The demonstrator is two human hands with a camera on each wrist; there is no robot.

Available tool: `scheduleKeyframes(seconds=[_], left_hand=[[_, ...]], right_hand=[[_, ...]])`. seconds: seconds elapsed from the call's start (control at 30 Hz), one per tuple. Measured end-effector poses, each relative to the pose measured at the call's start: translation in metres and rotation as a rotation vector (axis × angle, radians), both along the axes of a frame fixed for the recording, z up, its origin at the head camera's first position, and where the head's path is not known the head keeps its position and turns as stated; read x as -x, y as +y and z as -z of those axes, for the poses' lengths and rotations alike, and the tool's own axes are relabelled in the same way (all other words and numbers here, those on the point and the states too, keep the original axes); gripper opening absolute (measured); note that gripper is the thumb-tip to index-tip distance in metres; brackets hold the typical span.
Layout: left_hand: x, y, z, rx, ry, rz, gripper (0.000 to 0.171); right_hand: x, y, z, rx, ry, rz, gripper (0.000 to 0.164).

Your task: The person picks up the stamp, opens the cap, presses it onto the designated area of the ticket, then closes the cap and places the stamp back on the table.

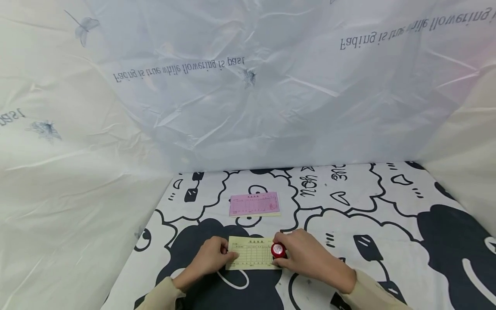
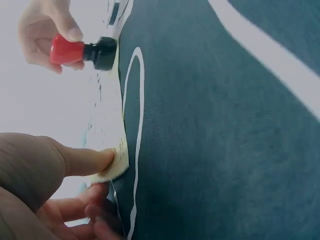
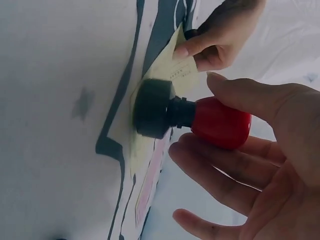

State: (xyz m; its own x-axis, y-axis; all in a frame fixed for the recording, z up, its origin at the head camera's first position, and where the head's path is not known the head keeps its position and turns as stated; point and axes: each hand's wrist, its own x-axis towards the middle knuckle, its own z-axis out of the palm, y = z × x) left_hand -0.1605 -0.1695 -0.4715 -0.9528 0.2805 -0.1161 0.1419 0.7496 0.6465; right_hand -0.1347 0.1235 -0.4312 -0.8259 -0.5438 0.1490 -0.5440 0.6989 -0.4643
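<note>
A yellow printed form [image 1: 249,254] lies in front of me, with a table of ruled lines on it. My left hand [image 1: 213,255] pinches its left end; in the left wrist view the thumb [image 2: 95,161] presses on top and the fingers are at the underside. On the form's right end stands a stamp with a red handle [image 3: 220,122] and a round black base [image 3: 154,108]. Around the handle are the thumb and fingers of my right hand [image 1: 304,254], seen from above over the red top. The base hides the paper beneath it.
Farther back lies a pink form [image 1: 254,204] with a red mark at its right, over a pale yellow sheet whose edge shows. The cloth [image 1: 310,219] below has black and white cartoon drawings. Pale plastic sheeting [image 1: 248,116] hangs behind and at both sides.
</note>
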Motion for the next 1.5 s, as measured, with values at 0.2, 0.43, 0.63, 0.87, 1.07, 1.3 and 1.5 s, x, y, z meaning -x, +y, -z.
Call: scheduleKeyframes(seconds=[0.2,0.43,0.63,0.87,1.07,1.3,1.5], left_hand=[[0.004,-0.002,-0.006,-0.078,-0.037,0.091,0.019],[0.035,-0.004,-0.017,-0.134,-0.022,0.056,0.018],[0.078,-0.003,-0.017,-0.174,0.030,-0.045,0.014],[0.116,-0.011,-0.004,-0.146,0.031,-0.156,0.019],[0.137,-0.015,-0.003,-0.081,0.008,-0.194,0.021],[0.147,-0.010,-0.006,-0.020,0.014,-0.168,0.022],[0.152,-0.008,-0.001,-0.009,0.003,-0.186,0.023]], right_hand=[[-0.004,0.005,-0.010,0.042,-0.017,0.010,0.035],[-0.007,0.009,-0.021,0.075,-0.030,-0.001,0.036],[-0.008,0.013,-0.025,0.093,-0.066,-0.008,0.039],[-0.009,0.016,-0.021,0.105,-0.084,-0.023,0.037],[-0.008,0.019,-0.024,0.096,-0.053,-0.031,0.038],[-0.010,0.022,-0.023,0.100,-0.061,-0.032,0.034],[-0.009,0.026,-0.021,0.103,-0.064,-0.032,0.034]])
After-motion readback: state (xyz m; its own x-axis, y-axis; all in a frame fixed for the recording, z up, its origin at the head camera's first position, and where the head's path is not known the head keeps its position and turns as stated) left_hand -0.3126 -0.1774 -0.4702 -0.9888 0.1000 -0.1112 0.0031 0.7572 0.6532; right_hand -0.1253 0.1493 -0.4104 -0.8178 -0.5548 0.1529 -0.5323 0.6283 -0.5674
